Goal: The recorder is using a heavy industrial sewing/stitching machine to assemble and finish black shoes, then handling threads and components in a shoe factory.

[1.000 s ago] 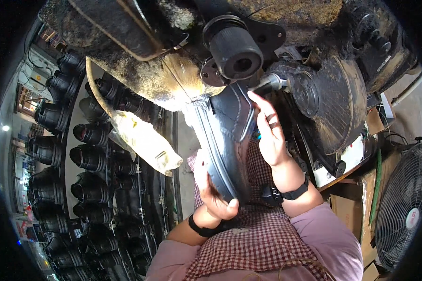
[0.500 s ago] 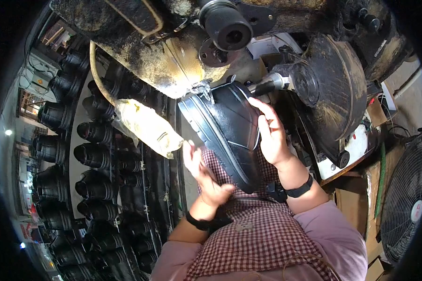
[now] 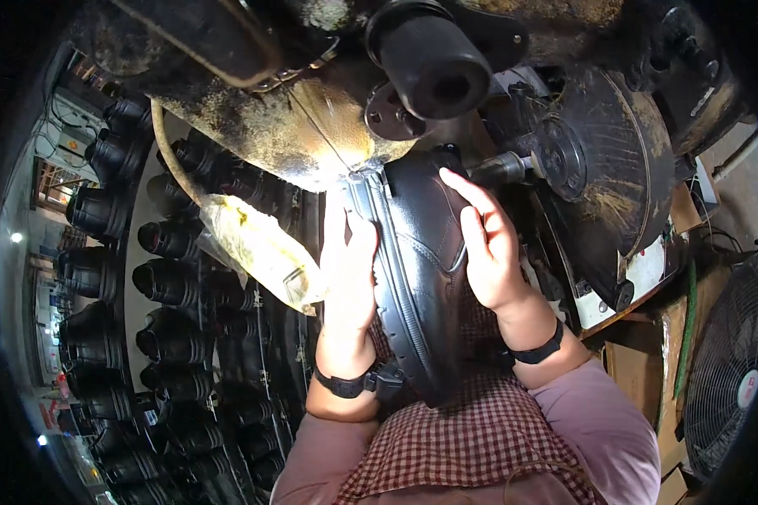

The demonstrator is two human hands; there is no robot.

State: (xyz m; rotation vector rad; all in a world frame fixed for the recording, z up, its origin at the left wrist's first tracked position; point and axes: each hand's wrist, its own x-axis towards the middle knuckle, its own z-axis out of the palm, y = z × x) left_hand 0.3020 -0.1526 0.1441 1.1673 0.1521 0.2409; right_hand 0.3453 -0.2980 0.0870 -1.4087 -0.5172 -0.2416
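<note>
A black leather shoe (image 3: 425, 286) with a ribbed seam line along its sole edge is held upright between my hands, its lower end pointing down toward my apron. My left hand (image 3: 351, 269) presses along the sole side, its fingertips lost in bright glare. On the other side, my right hand (image 3: 490, 252) grips the upper with thumb and fingers. The shoe's top edge meets the lit lower tip of a stained sewing machine head (image 3: 312, 135); the exact contact point is washed out by the light.
A plastic-wrapped lamp (image 3: 265, 252) on a bent arm hangs left of my left hand. Racks of black shoes (image 3: 168, 282) stand at the left. A large dark wheel (image 3: 606, 160) is at the right, with a fan (image 3: 728, 370) below. A black cylinder (image 3: 429, 67) juts out above.
My left hand has moved up from near the shoe and now lies against its sole side. The shoe has turned more upright and its lower end has come down toward me.
</note>
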